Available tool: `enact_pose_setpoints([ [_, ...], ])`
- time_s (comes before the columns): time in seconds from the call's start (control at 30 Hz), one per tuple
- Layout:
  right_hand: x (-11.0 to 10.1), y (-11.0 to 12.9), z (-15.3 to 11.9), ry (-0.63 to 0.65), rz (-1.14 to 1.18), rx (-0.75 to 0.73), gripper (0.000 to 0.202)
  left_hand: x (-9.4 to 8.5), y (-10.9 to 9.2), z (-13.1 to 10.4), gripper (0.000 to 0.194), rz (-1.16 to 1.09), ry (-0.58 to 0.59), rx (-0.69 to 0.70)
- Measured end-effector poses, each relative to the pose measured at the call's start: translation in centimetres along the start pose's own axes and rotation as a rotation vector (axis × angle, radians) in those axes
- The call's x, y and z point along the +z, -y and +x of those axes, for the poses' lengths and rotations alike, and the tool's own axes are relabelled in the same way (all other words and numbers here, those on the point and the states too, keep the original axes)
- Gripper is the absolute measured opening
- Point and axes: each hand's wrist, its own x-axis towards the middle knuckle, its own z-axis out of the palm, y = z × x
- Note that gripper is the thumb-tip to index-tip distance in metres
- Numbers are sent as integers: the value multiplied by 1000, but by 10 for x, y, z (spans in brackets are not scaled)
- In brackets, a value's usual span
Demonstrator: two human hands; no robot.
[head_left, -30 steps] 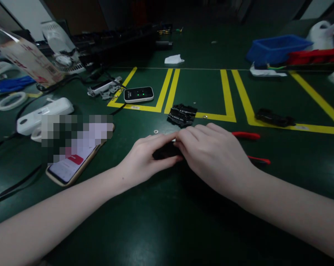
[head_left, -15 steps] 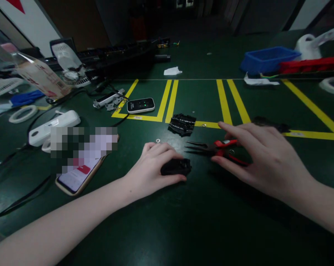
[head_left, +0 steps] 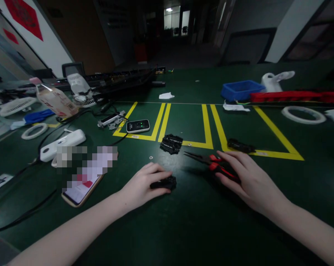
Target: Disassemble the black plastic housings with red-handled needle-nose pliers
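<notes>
Right now the left hand point(head_left: 142, 183) is clamped round a dark part point(head_left: 167, 183), just below the frame's centre; the right hand point(head_left: 248, 179), well apart, grasps red-handled pliers point(head_left: 214, 167), noses clear of that part. Seemingly mid-job: a black piece point(head_left: 171, 144) and small ring point(head_left: 150, 157) lie loose on the counter point(head_left: 183, 232).

a lit phone point(head_left: 78, 192), its screen partly pixelated, lay toward the green tabletop's point(head_left: 183, 229) left edge, a white casing point(head_left: 70, 143) just beyond it. a tape roll point(head_left: 25, 135) and a pink-capped bottle point(head_left: 57, 100) were farther along that side. a small green-lit device point(head_left: 138, 126) sat inside yellow lines point(head_left: 207, 125). toward the far edge were a white scrap point(head_left: 166, 96), a blue bin point(head_left: 233, 94) and a red tray point(head_left: 291, 97); another roll point(head_left: 302, 120) lay toward the right edge.
</notes>
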Motion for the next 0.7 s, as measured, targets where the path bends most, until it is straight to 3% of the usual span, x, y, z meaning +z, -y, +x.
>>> enact_pose_setpoints([
  [0.13, -13, -4, -17, -191, 216, 139, 39, -1, -8, -2, 38, 22, 20, -52],
  [0.27, -11, -2, -23, -194, 544, 298, 34, 3, -10, -6, 38, 110, 13, -61],
  [0.4, -7, 13, -17, -206, 624, 445, 45, 5, -10, -10, 52, 210, 21, -5],
  [0.5, -8, 24, -14, -196, 583, 348, 40, 3, -15, -13, 49, 210, 63, 29],
  [0.7, -11, 23, -17, -284, 450, 191, 40, 1, -22, -13, 37, 117, 16, -7],
])
